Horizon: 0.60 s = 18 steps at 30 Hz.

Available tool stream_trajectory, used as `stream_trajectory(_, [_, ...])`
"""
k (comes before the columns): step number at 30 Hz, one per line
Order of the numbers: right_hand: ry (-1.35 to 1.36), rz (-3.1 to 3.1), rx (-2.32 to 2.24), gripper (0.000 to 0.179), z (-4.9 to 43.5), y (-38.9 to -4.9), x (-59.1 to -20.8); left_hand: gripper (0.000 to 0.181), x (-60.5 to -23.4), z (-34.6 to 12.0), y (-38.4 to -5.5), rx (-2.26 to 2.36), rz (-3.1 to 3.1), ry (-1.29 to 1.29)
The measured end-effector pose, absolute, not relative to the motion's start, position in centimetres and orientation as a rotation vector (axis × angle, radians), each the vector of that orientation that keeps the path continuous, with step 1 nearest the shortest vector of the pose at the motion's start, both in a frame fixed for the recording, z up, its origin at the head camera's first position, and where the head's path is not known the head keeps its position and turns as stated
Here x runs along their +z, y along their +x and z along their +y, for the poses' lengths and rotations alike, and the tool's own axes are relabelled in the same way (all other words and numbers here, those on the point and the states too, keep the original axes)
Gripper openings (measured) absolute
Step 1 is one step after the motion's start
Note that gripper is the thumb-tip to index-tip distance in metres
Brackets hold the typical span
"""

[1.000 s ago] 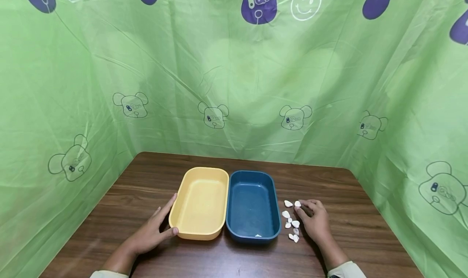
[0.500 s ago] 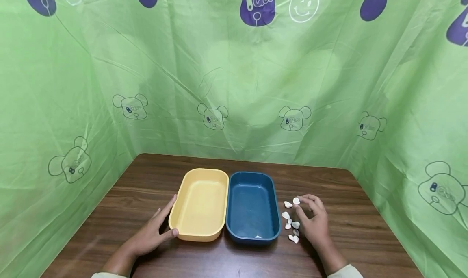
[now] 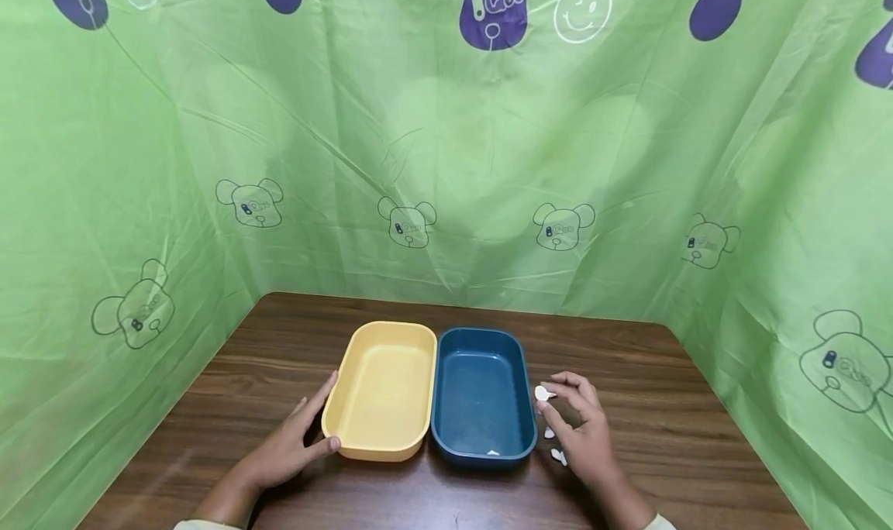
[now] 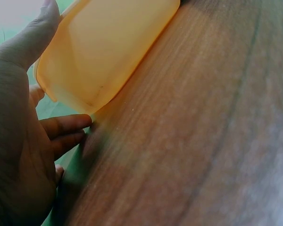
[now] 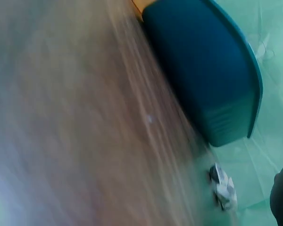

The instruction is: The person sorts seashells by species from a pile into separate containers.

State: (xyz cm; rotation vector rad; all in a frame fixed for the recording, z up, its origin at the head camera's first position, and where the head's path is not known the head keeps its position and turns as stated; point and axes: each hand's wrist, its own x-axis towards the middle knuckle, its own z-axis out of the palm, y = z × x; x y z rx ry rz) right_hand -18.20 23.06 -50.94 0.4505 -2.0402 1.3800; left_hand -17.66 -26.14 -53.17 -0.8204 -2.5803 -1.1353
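Right grip (image 3: 582,428): grasping. Thumb and fingertips pinch 1 small white piece (image 3: 543,394), which sits at the tips of the grip, just beside the near wall of the blue tray (image 3: 481,394). Whether the piece is level with the rim or above it cannot be told.

Loose white pieces (image 3: 559,456) lie on the counter (image 3: 649,390), on the person's side of the right grip and beside the same tray. The palm may hide more, so no count is given.

Left grip (image 3: 296,441): not clenched. The extended fingers rest along the outer wall of the yellow tray (image 3: 380,394); the thumb touches its near corner. Its function appears to be steadying.

Step in hand (judged): transfer of 1 white piece from the counter. The blue tray is the probable receiver; it lies directly ahead of the pinched tips and shows a small white object (image 3: 493,452) at its near end.

Next move (judged): maintain the pinch, clear the rim adjacent to the grip, then part thumb and fingertips low over the tray floor. Avoid striking the rim; a thin piece could slip.
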Motion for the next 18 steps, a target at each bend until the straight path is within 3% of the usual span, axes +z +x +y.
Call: stream_trajectory(18, [0.498,-2.193,1.339,0.031,20.7,-16.4,-50.2,0.099,-53.0,-26.1,-17.4,-1.126,-2.586,-0.798])
